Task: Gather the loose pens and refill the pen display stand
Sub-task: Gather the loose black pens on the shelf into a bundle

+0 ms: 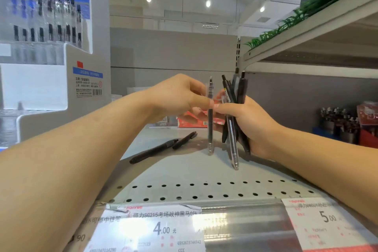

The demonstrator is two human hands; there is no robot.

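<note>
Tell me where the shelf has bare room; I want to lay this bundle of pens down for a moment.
The shelf is bare between the perforated front strip and the bundle of pens in the right hand. It is crowded left of centre, where two black pens lie, and at the back by the red box.

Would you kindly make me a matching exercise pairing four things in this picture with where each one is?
Things:
1. bundle of pens
2. single clear pen
3. two black pens
4. pen display stand

Places:
A. lying loose on the shelf
B. standing at the far left
C. gripped in the right hand
D. pinched upright by the left hand

Pairs: 1-C, 2-D, 3-A, 4-B
</note>
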